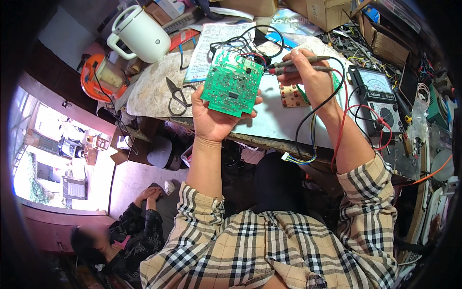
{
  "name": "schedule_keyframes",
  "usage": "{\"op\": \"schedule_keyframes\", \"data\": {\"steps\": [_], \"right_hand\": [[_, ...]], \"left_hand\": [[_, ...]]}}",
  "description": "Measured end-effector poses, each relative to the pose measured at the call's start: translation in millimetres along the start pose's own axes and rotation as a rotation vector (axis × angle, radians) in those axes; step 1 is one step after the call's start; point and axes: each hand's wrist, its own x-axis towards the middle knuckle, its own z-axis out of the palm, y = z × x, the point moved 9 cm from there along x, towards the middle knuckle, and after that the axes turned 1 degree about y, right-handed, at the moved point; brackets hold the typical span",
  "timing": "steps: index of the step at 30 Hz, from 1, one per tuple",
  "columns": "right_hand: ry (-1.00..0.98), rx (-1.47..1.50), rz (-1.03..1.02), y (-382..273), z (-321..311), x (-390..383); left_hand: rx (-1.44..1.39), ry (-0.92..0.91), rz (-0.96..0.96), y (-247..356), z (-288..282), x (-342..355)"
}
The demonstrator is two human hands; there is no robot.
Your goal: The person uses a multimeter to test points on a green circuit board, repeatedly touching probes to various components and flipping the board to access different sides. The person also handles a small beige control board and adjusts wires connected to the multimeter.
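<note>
A green circuit board (230, 86) rests tilted in my left hand (211, 118), whose fingers curl round its lower edge. Two grey multimeter probes (299, 63) are gripped together by my right hand (310, 77). Their tips point left, close to the board's right edge; whether they touch it I cannot tell. Black and red leads (342, 82) run from the probes toward an analog multimeter (378, 91) on the right. Under my right hand lies a smaller tan board (291, 96) with red parts. A multicoloured cable with a white connector (288, 157) hangs over the bench edge.
Black-handled scissors (178, 98) lie left of my left hand. Beyond them stand a large white mug (139, 36) and an orange container (98, 77). Loose wires and parts (353, 50) crowd the back right near cardboard boxes (327, 12). Another person (139, 236) sits at the lower left.
</note>
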Motion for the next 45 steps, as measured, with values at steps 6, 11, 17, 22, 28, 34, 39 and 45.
{"op": "schedule_keyframes", "data": {"steps": [6, 11, 17, 22, 28, 34, 39, 45], "right_hand": [[-0.030, 0.021, 0.036, 3, 4, -2], [-0.062, -0.017, 0.051, 3, 6, -3], [-0.085, -0.037, 0.078, 7, 8, -4], [-0.107, -0.021, 0.039, -2, 9, -6], [-0.199, -0.044, 0.082, -3, 21, -12], [-0.210, -0.083, 0.090, -1, 22, -13], [-0.227, -0.120, 0.130, 4, 23, -13], [-0.222, -0.114, 0.108, 1, 24, -14]], "left_hand": [[-0.019, -0.009, -0.006, -1, 2, 1], [-0.015, -0.038, -0.002, -1, 4, 1], [-0.008, -0.025, 0.005, 0, 4, 0], [-0.010, -0.010, 0.013, 1, 2, 2], [-0.076, 0.024, 0.015, 1, -2, 2], [-0.068, 0.016, 0.024, 2, -3, 1], [-0.060, 0.005, 0.024, 2, -2, 1], [-0.057, -0.005, 0.022, 2, -2, 2]]}}
